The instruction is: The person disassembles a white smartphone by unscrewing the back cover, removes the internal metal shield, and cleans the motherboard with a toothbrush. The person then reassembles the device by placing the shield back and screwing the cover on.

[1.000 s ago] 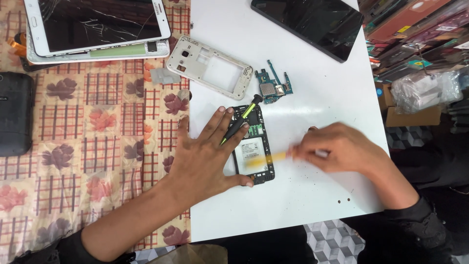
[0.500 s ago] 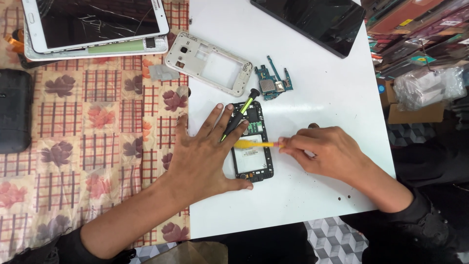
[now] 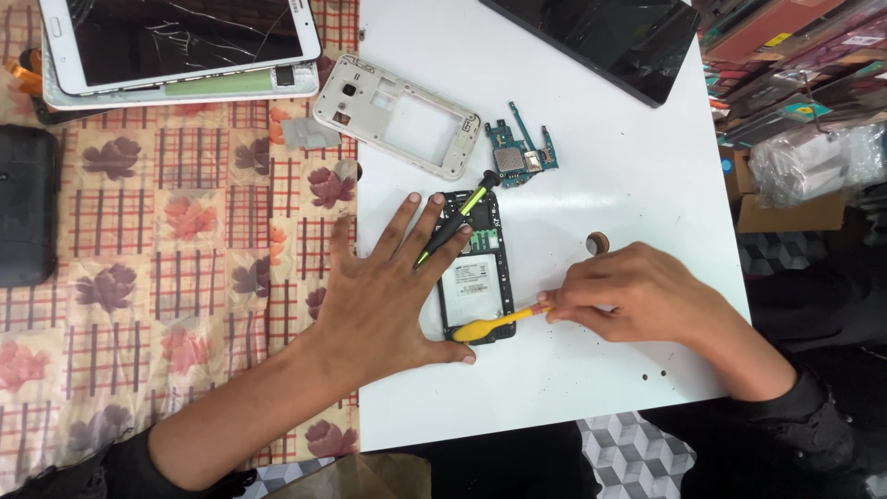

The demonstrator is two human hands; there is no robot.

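At the far left a black case lies on the checked, flowered cloth. Above it, at the top edge, a white tablet with a cracked screen sits on that cloth. To the right, a white board covers the table, and a pale phone frame lies across its left edge, partly on the cloth.

The left hand is spread flat, palm down, fingers wide apart, straddling the board's left edge. It grips nothing; its thumb runs along the near end of the opened phone and its fingers press against the phone's left side. A black screwdriver with a green stripe lies slanted across the phone's upper half, its tip tucked beside the fingers; I cannot tell whether they pin it down.

The phone lies face down, lengthwise away from the person, between the two hands, touching the left one. Just beyond it sits a small green circuit board.

The right hand is closed in a pinch on a yellow pry tool, whose broad end rests on the phone's near right corner. A small brown ring lies just beyond this hand. At the top right, a dark tablet lies face up.
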